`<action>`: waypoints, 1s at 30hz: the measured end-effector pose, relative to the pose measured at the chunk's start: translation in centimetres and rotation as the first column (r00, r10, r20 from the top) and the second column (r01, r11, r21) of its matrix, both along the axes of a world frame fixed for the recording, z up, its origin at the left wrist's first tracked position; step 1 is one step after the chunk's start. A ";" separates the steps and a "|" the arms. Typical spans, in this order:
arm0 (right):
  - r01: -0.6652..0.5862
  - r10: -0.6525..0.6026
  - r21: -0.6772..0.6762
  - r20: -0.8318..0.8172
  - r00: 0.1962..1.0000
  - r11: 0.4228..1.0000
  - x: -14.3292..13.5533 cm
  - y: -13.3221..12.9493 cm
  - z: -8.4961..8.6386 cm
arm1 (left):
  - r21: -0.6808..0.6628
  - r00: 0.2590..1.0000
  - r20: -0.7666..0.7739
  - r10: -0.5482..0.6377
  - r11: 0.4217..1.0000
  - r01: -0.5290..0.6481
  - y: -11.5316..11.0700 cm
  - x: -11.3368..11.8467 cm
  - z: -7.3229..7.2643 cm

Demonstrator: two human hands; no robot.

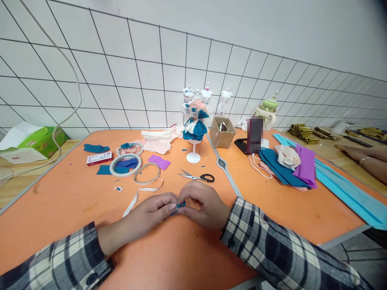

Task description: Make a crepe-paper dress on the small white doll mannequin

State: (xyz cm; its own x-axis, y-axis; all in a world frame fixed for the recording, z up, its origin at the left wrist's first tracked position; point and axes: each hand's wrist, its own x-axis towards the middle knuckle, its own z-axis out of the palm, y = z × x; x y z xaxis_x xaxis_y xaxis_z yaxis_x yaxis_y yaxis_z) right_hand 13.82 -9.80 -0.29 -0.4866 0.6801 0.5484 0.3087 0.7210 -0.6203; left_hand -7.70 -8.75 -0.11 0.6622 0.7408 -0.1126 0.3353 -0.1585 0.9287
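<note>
Orange surface [75, 197] stands before a tiled wall [121, 74]. Left hand [149, 210] and right hand [207, 203] each have a closed grip, pinching one small blue scrap [180, 205] between them, in front of the black-handled scissors [207, 177].

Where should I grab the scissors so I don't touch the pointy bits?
Probably by the black handle, coming from the right. The scissors lie flat on the orange table, with their slightly parted blades pointing left, so that side keeps your fingers away from the tips.
</note>
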 end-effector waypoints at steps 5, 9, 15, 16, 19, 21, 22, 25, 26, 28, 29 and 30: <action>0.331 -0.339 0.088 0.376 0.862 0.940 2.6 2.3 0.3 | -0.069 0.960 0.089 0.266 0.963 -0.260 0.4 -0.3 -0.7; 0.407 -0.334 0.056 0.677 0.656 0.912 4.2 3.4 0.8 | -0.067 0.890 0.155 0.429 0.903 -0.424 0.8 -0.5 -0.7; 0.461 -0.321 0.112 0.857 0.404 0.880 3.8 2.1 1.8 | 0.061 0.878 0.145 0.456 0.881 -0.468 0.9 -0.5 -0.5; 0.469 -0.312 0.110 0.872 0.378 0.876 3.6 1.8 1.9 | 0.101 0.890 0.141 0.434 0.888 -0.449 0.9 -0.6 -0.6; 0.485 -0.327 0.124 0.873 0.362 0.866 2.9 1.1 2.1 | 0.149 0.908 0.131 0.399 0.897 -0.415 1.0 -0.8 -1.0; 0.483 -0.341 0.136 0.866 0.367 0.865 2.5 0.7 2.2 | 0.143 0.910 0.126 0.395 0.901 -0.410 1.1 -0.9 -1.2; 0.477 -0.338 0.136 0.867 0.367 0.868 2.3 0.6 2.2 | 0.142 0.910 0.126 0.395 0.901 -0.411 1.1 -1.0 -1.2; 0.467 -0.326 0.127 0.868 0.375 0.875 1.9 0.2 2.2 | 0.124 0.908 0.128 0.400 0.902 -0.414 1.0 -0.8 -1.0; 0.467 -0.325 0.124 0.867 0.379 0.875 1.9 0.1 2.1 | 0.110 0.905 0.133 0.403 0.902 -0.418 0.9 -0.7 -0.9; 0.453 -0.318 0.124 0.867 0.383 0.883 2.0 0.0 2.0 | 0.061 0.894 0.157 0.419 0.900 -0.433 0.7 -0.6 -0.6; 0.437 -0.308 0.123 0.871 0.384 0.891 2.0 -0.1 1.9 | 0.020 0.885 0.173 0.432 0.897 -0.442 0.6 -0.5 -0.4; 0.419 -0.295 0.120 0.875 0.383 0.900 2.0 -0.2 1.8 | -0.030 0.875 0.189 0.447 0.893 -0.450 0.5 -0.4 -0.2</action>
